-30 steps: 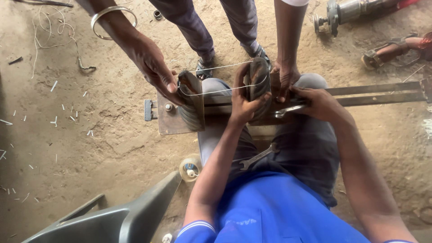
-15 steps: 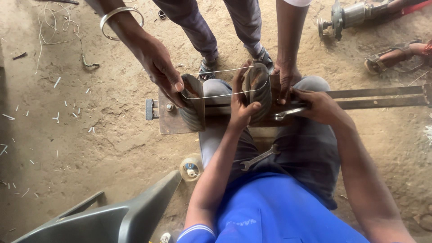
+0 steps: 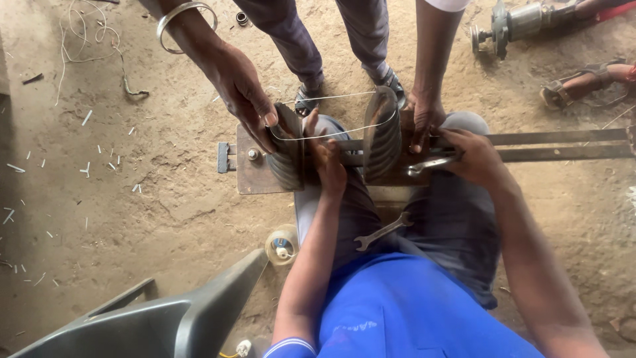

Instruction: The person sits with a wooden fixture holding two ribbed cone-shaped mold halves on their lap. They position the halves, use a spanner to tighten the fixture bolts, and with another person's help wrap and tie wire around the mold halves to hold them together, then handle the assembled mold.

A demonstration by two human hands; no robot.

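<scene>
A rough open-air metal workshop: packed dirt floor strewn with wire offcuts, an old electric motor lying about, a spanner, and a steel jig plate with long bars.

Two ribbed formers were stood side by side on a metal plate, a wire loop stretched across them. A spanner was laid on the lap behind; a tape roll was set left on the floor.

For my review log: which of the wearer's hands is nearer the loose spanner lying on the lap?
Left. The left hand sits between the two ridged blocks, just above the spanner; the right hand is farther off, up to its right.
</scene>
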